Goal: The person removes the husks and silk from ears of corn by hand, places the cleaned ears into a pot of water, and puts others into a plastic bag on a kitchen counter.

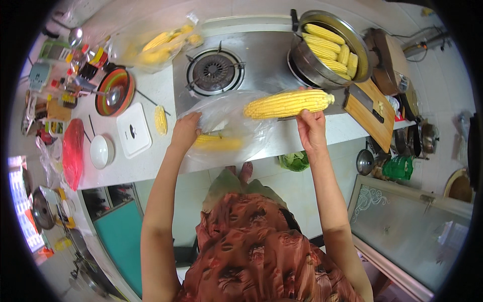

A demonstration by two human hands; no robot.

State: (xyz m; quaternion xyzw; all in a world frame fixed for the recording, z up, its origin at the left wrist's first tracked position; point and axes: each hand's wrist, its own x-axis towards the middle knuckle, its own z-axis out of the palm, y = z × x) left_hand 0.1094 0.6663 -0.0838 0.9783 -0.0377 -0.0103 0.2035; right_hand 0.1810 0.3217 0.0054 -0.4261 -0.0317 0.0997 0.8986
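My right hand (312,126) grips a husked ear of corn (286,103) near its stem end, the tip pointing left. That tip lies at the mouth of a clear plastic bag (253,132). The bag's left side is gripped by my left hand (185,130). Through the film shows more corn (217,142), partly blurred. Behind my right hand, a metal pot (320,62) holds several ears of corn (326,53). At the back left lies another clear bag (128,45) with corn inside. A short piece of corn (160,120) rests on the counter left of my left hand.
A gas burner (215,70) sits in the steel cooktop. To the right, a cutting board (366,113) bears a knife (371,104) and overhangs the counter edge. At left are a white lid (134,130), a white bowl (101,151), an orange bowl (128,81) and bottles (88,60).
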